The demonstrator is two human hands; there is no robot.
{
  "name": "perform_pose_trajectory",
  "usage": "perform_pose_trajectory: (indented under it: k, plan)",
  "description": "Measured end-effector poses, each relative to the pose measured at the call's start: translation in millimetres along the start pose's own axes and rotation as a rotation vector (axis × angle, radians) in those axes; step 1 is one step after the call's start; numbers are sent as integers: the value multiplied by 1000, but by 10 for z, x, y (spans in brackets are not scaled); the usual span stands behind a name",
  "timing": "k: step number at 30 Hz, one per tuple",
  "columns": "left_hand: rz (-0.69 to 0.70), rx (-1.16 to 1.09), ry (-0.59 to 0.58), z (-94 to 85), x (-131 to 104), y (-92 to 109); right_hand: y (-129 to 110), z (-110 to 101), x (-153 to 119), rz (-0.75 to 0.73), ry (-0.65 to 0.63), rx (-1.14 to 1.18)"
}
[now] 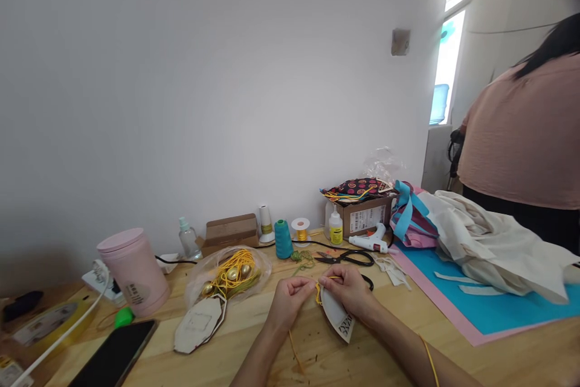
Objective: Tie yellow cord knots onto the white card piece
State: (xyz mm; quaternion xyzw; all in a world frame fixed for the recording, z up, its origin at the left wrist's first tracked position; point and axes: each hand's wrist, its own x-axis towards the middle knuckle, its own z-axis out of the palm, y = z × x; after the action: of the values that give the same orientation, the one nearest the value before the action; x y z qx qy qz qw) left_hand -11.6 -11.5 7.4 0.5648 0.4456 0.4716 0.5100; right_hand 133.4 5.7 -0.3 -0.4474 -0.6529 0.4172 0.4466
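My left hand [292,301] is closed in a pinch on a yellow cord [318,296], and a loose strand of cord hangs below its wrist. Close beside it, my right hand [347,290] grips a white curved piece [335,313] with black printing at its lower end. The cord runs along the upper edge of this piece, between both sets of fingertips. Another yellow strand lies across my right forearm. Just behind the hands lie black-handled scissors [357,257], partly hidden by the right hand. The exact fingertip contact is too small to make out.
At left stand a pink tumbler [136,272] and a phone [115,354]. A plastic bag [194,275] holds yellow cord and gold bells. Behind are a teal thread cone [283,239], a glue bottle [336,229] and a glue gun [371,241]. White fabric [489,230] lies right; a person stands beyond.
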Motion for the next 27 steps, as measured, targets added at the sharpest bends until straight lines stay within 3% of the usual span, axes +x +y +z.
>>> perform_pose_trajectory:
  k: [10, 18, 27]
  plan:
    - [49, 133, 31, -12, 55, -94, -9, -6, -12, -77, 8, -119]
    - [56, 144, 22, -5, 57, -107, -56, -56, -21, -213, -54, -303]
    - [34, 78, -21, -10, 62, -98, -41, -47, -26, -239, 4, -355]
